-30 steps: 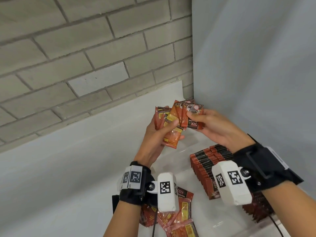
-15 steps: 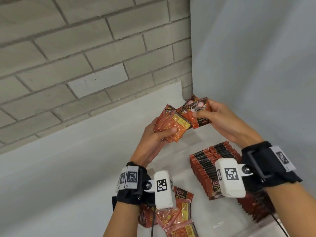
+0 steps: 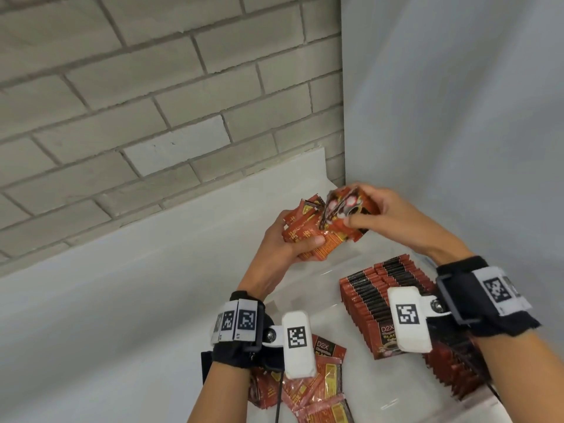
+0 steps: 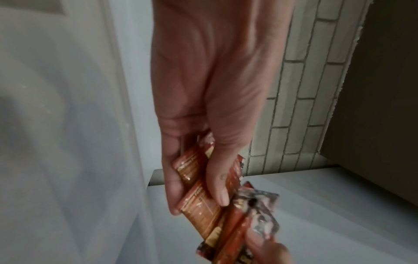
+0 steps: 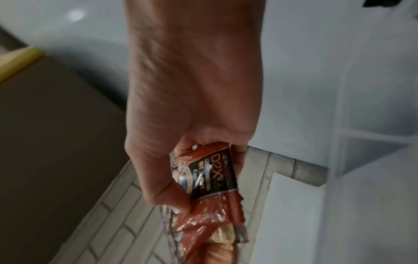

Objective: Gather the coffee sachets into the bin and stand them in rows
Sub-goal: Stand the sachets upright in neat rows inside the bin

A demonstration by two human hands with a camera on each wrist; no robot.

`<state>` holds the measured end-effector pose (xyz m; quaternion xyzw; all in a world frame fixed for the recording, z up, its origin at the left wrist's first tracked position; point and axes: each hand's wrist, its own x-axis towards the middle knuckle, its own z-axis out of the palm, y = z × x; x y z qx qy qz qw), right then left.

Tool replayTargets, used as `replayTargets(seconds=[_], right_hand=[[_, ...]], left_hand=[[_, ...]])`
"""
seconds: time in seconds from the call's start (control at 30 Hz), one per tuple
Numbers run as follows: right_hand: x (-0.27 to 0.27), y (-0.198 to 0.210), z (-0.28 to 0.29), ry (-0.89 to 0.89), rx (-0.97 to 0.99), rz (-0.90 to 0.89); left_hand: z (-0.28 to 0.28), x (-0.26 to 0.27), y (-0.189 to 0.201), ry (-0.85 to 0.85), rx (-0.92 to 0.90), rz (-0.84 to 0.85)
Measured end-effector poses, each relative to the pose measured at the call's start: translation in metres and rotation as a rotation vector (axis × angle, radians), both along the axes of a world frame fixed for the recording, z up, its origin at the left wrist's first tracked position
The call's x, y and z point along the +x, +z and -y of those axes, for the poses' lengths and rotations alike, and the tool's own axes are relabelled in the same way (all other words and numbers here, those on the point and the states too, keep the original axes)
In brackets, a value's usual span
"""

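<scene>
Both hands are raised and work together on one bundle of coffee sachets. Below the right hand (image 3: pixel 393 222) stands the clear bin (image 3: pixel 476 407), the biggest thing here, its walls hard to see. Inside it, under the right wrist, long rows of sachets (image 3: pixel 375 288) already stand on edge, packed close. I judge that a large part of the task is done.

Below the left hand (image 3: pixel 283 248), near its wrist, a small pile of loose sachets (image 3: pixel 317 383) lies flat and mixed. These are not gathered yet.

The left hand grips a fanned bundle (image 3: pixel 308 236), thumb across the front, fingers behind. The right hand pinches a few sachets (image 3: pixel 351 209) that touch this bundle, thumb on top. The wrist views show both grips clearly. This bundle probably needs squaring before it goes down into a row.
</scene>
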<state>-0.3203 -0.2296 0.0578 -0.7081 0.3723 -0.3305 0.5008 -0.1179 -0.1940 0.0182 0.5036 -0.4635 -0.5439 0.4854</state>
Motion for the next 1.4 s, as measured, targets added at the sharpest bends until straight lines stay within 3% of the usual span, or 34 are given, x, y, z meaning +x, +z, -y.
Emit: replayTargets(seconds=[0.07,0.23,0.4,0.5,0.63,0.73,0.83,0.9,0.97,1.27,1.4], right_hand=[[0.004,-0.002,-0.001,0.032,-0.053,-0.070],[0.002,-0.007,0.006,0.028,-0.083,-0.050],[0.006,-0.014,0.006,0.140,-0.159,-0.127],[0.013,-0.014,0.001,0.242,-0.103,-0.093],[0.020,-0.016,-0.002,0.246,0.022,-0.060],[0.020,-0.014,-0.002,0.187,0.153,0.093],[0.020,-0.010,0.000,0.117,0.331,0.401],[0.022,-0.009,0.000,0.123,0.458,0.583],[0.027,-0.010,-0.001,0.154,0.528,0.648],[0.044,-0.017,-0.012,0.183,0.629,0.671],[0.044,-0.019,-0.013,0.116,0.522,0.499]], left_hand=[[-0.001,-0.001,0.001,-0.024,-0.027,0.019],[-0.003,0.000,0.002,-0.071,-0.091,-0.019],[-0.001,-0.001,-0.002,0.027,-0.170,0.047],[0.000,-0.002,-0.001,0.068,-0.186,0.056],[-0.003,-0.005,0.001,0.059,-0.129,0.120],[-0.002,-0.009,0.007,0.058,-0.088,0.063],[-0.001,-0.008,0.008,0.010,-0.130,-0.085],[-0.003,-0.009,0.008,-0.024,-0.197,-0.065],[-0.004,-0.011,0.006,-0.068,-0.224,-0.010],[-0.009,-0.011,0.007,-0.184,-0.170,-0.243],[-0.007,-0.014,0.007,-0.171,-0.111,-0.202]])
